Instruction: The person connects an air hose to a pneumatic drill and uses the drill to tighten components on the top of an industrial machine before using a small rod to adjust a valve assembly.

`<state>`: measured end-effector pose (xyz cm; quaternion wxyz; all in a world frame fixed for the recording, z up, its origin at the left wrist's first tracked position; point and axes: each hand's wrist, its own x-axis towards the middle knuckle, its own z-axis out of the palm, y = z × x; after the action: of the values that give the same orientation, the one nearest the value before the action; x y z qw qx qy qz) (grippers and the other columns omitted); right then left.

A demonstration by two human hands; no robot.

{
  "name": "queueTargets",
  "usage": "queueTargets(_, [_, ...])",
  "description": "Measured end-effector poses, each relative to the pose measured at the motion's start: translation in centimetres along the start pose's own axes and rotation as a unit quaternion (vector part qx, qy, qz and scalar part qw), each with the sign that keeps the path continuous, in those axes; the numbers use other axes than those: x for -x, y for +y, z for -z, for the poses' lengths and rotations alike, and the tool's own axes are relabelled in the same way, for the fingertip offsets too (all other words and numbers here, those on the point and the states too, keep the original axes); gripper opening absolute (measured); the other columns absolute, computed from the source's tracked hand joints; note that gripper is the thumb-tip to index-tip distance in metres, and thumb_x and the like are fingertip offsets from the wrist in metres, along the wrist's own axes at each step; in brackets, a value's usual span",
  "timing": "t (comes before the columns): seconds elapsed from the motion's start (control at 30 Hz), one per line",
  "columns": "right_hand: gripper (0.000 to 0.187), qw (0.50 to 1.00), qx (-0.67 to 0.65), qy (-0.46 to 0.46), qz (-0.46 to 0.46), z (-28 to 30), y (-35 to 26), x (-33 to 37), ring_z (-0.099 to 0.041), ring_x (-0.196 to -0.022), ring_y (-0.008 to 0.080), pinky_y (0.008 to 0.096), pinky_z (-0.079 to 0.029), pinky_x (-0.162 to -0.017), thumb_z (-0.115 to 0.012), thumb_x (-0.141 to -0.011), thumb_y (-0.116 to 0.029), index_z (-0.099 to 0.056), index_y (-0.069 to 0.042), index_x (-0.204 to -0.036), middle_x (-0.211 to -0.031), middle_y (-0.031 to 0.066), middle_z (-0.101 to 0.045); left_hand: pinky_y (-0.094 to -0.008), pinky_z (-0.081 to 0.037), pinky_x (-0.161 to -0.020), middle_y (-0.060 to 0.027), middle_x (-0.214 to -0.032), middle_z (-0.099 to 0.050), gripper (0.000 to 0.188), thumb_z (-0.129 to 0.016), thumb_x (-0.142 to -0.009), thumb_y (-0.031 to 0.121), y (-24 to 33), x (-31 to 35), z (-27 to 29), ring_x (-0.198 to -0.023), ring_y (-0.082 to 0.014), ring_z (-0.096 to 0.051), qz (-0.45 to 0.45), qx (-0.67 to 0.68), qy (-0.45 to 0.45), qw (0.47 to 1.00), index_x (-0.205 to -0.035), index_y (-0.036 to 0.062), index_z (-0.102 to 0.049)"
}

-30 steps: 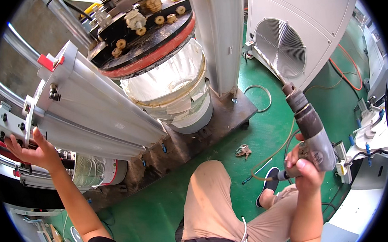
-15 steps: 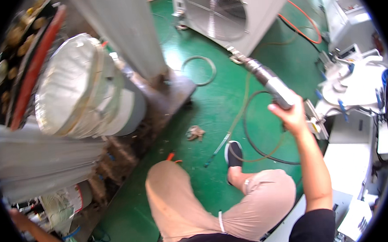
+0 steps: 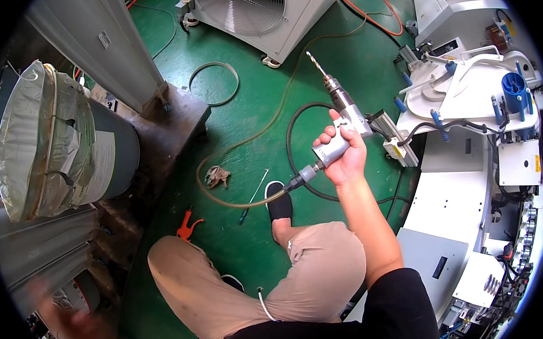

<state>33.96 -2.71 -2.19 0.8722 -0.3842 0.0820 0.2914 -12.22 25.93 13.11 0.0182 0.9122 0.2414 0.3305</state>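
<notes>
My right hand (image 3: 349,159) is wrapped round the grip of a silver air drill (image 3: 356,121). Its twist bit (image 3: 314,61) points up and to the left, toward the far side. From the bottom of the grip a yellowish air hose (image 3: 239,204) loops away over the green floor. At the lower left my left hand (image 3: 77,321) is smeared by motion, so its fingers cannot be read. It is nearest the shelf clutter at that edge.
An orange air blow gun (image 3: 187,225), a thin rod (image 3: 255,192) and a crumpled rag (image 3: 217,176) lie on the floor. Left stands a bag-lined bucket (image 3: 114,162); beyond is a fan unit (image 3: 297,21). White machinery (image 3: 448,203) lines the right.
The view has shifted right. The drill has turned in my right hand, so its bit, grip and hose now show. My left hand has come farther into view, blurred.
</notes>
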Motion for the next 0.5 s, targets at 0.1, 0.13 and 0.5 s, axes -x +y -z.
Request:
queueTargets(0.1, [0.055,0.999,0.006,-0.034,0.018,-0.9,-0.6,1.6,-0.058,-0.079,0.0196,0.0429,-0.05,-0.081,-0.056,-0.088,-0.017,-0.045,-0.004,-0.141,-0.087,0.0062,-0.057,-0.0464,-0.042,-0.109,-0.0189,-0.131,-0.063,0.043,-0.067,-0.089,0.016,11.0,-3.4,-13.4,-0.125,-0.0361,-0.057,0.005,0.272,-0.218,0.937,-0.126,-0.0031,-0.061])
queueTargets(0.13, [0.056,0.999,0.008,-0.042,0.025,-1.5,-0.6,2.1,-0.058,-0.078,0.0195,0.0428,-0.05,-0.081,-0.057,-0.087,-0.018,-0.045,-0.005,-0.141,-0.087,0.0062,-0.057,-0.0449,-0.042,-0.109,-0.0181,-0.132,-0.062,0.047,-0.07,-0.086,0.015,13.4,-3.5,-16.6,-0.125,-0.036,-0.058,-0.031,0.328,-0.231,0.916,-0.128,-0.0024,-0.06])
queueTargets(0.5, [0.058,0.998,-0.013,-0.054,0.004,1.4,0.8,4.2,-0.057,-0.074,0.0206,0.0431,-0.05,-0.078,-0.06,-0.084,-0.021,-0.048,-0.005,-0.139,-0.082,0.0061,-0.055,-0.046,-0.054,-0.072,-0.0184,-0.097,-0.069,0.043,-0.062,-0.096,0.034,26.9,0.3,-28.2,-0.088,-0.0384,-0.068,0.113,0.513,-0.404,0.749,-0.132,0.0136,-0.053])
